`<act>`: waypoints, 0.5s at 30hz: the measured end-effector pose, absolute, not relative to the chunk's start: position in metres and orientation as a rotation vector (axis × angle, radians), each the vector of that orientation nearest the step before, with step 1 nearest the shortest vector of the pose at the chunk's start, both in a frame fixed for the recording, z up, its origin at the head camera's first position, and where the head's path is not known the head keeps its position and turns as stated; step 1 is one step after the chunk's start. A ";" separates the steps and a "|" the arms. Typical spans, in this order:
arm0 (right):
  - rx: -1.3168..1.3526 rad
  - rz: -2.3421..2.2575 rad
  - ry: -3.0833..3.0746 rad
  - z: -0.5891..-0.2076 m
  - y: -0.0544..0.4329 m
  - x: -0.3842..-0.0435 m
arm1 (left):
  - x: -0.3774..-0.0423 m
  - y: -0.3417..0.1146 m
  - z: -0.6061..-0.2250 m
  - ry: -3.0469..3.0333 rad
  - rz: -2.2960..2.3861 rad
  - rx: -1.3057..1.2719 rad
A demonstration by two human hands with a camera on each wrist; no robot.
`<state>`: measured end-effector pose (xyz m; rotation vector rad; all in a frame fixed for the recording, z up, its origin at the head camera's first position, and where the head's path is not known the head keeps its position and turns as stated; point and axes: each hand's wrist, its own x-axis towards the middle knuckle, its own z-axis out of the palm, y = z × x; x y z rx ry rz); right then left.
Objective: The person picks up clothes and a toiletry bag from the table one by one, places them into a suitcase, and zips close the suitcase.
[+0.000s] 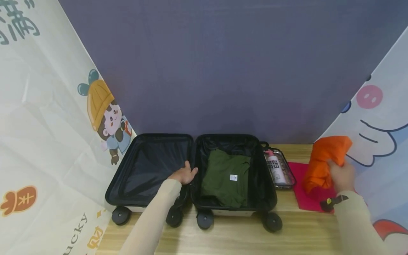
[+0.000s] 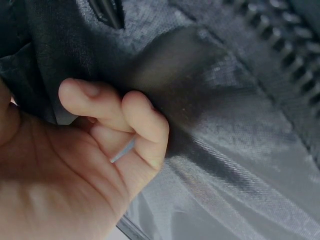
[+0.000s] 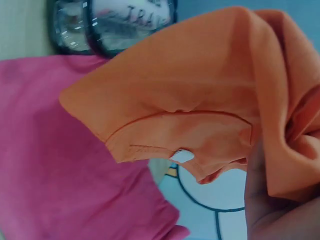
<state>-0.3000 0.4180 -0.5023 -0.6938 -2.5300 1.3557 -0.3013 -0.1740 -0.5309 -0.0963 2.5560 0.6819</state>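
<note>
My right hand [image 1: 342,176] grips a bunched orange T-shirt [image 1: 325,159]. In the right wrist view its stitched neckline and a small white label [image 3: 182,155] show, and the shirt overlaps a magenta cloth [image 3: 65,150]. At the middle of the open suitcase [image 1: 124,170], my left hand [image 1: 185,174] holds nothing. Its fingers are loosely bent beside the dark lining [image 2: 215,150] and near a zipper [image 2: 280,40] in the left wrist view. A folded dark green garment [image 1: 220,173] with a white label lies in the suitcase's right half.
Right of the suitcase stands a clear black-edged pouch [image 1: 288,170] with a white pump bottle [image 1: 276,170] in it. Black wheels [image 1: 205,219] stick out at the suitcase's front. A grey-blue panel [image 1: 223,71] rises behind, and printed sheets [image 1: 47,106] flank the wooden surface [image 1: 223,237].
</note>
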 end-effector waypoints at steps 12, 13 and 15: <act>-0.528 1.483 -2.462 -0.468 0.392 -0.298 | -0.299 -0.173 -0.526 2.553 0.681 -0.093; -0.514 1.501 -2.447 -0.467 0.390 -0.298 | -0.299 -0.173 -0.526 2.553 0.679 -0.094; -0.482 1.544 -2.418 -0.462 0.386 -0.298 | -0.299 -0.172 -0.526 2.553 0.682 -0.095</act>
